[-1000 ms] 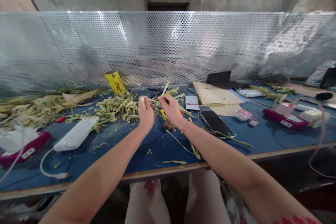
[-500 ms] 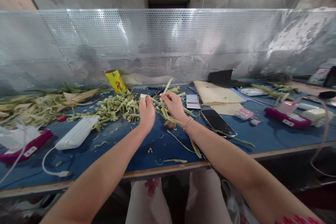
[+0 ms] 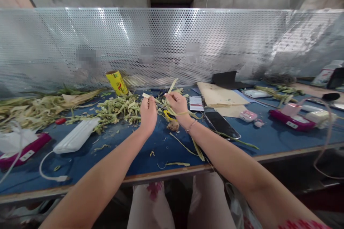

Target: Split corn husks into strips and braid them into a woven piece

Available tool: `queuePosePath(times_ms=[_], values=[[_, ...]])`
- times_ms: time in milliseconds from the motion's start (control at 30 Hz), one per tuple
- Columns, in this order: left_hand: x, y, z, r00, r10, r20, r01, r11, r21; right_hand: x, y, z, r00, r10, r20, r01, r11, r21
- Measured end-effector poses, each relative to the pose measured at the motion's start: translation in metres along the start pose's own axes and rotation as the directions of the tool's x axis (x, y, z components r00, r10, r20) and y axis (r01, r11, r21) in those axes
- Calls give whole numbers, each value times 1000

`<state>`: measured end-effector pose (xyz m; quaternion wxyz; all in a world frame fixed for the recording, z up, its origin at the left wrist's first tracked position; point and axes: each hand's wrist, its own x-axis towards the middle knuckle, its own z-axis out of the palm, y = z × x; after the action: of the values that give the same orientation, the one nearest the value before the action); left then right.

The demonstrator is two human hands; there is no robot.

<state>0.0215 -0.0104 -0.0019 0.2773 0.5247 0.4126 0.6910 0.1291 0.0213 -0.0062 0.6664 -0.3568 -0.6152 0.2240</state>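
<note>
The left hand (image 3: 148,114) pinches 1 pale green flat plant strip (image 3: 149,96); the right hand (image 3: 177,104), just beside it, pinches another pale upright fibrous strip (image 3: 172,86). Left of the left hand lies a tangled yellow-green husk pile (image 3: 120,109).

Reading my clock from the gap between the left hand (image 3: 148,114) and right hand (image 3: 177,105), I have open counter (image 3: 145,168) at 6, crossed only by thin scraps (image 3: 177,164). The plant heap (image 3: 120,109) blocks 9, a yellow tube (image 3: 117,83) stands at 10, and the perforated screen (image 3: 172,43) walls off 12. A phone (image 3: 222,125) lies low at 4; a white block (image 3: 76,137) obstructs 8.
</note>
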Motion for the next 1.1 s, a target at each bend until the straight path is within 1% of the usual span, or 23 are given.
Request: queuePosePath(times_ms=[100, 200, 300, 333, 367, 400, 433, 500, 567, 667, 733, 767, 800, 867, 933, 967, 1000, 1033, 1100], values=[[1, 0, 1, 995, -90, 42, 94, 991, -99, -2, -2, -5, 999, -41, -12, 41, 999, -34], [1, 4, 2, 970, -213, 117, 233, 952, -200, -3, -6, -13, 994, -97, -43, 93, 993, -77], [-2, 8, 4, 906, -306, 293, 377, 898, -228, -5, -10, -19, 986, -163, -41, 157, 979, -131], [-4, 8, 5, 882, -311, 354, 398, 894, -205, -6, -11, -20, 984, -179, -24, 174, 974, -143], [-6, 8, 6, 865, -299, 402, 393, 903, -175, -7, -11, -20, 982, -190, 1, 188, 971, -151], [-7, 7, 6, 861, -272, 430, 362, 921, -143, -7, -12, -20, 980, -197, 32, 200, 968, -155], [-8, 5, 7, 868, -234, 438, 309, 945, -109, -8, -12, -20, 978, -203, 57, 209, 965, -156], [-9, 2, 6, 890, -148, 432, 186, 981, -46, -9, -12, -19, 973, -212, 88, 224, 961, -160], [-7, 0, 5, 907, -80, 413, 86, 996, 5, -9, -13, -19, 970, -226, 90, 239, 957, -168], [0, -1, 0, 927, 14, 374, -58, 992, 108, -9, -15, -19, 972, -221, 76, 230, 962, -149], [5, 0, -3, 934, 128, 333, -210, 951, 225, -9, -16, -18, 980, -187, 64, 193, 974, -116], [7, 1, -5, 925, 203, 322, -299, 911, 285, -10, -17, -17, 985, -164, 57, 169, 981, -96], [9, 1, -6, 903, 280, 325, -387, 858, 337, -10, -18, -16, 989, -142, 52, 146, 987, -74], [13, 0, -10, 833, 412, 370, -542, 740, 398, -11, -19, -13, 993, -109, 47, 110, 994, -22], [16, -3, -12, 764, 497, 411, -643, 636, 426, -11, -19, -11, 996, -77, 52, 76, 997, 31], [16, -5, -13, 743, 532, 407, -670, 597, 442, -12, -19, -10, 997, -57, 60, 54, 997, 54], [16, -6, -14, 731, 563, 387, -682, 567, 462, -12, -19, -9, 997, -33, 72, 27, 997, 75], [16, -7, -14, 728, 585, 358, -681, 551, 482, -12, -19, -8, 996, -8, 85, 0, 996, 93], [15, -8, -14, 740, 597, 310, -661, 561, 498, -11, -19, -7, 993, 29, 117, -42, 993, 114]])
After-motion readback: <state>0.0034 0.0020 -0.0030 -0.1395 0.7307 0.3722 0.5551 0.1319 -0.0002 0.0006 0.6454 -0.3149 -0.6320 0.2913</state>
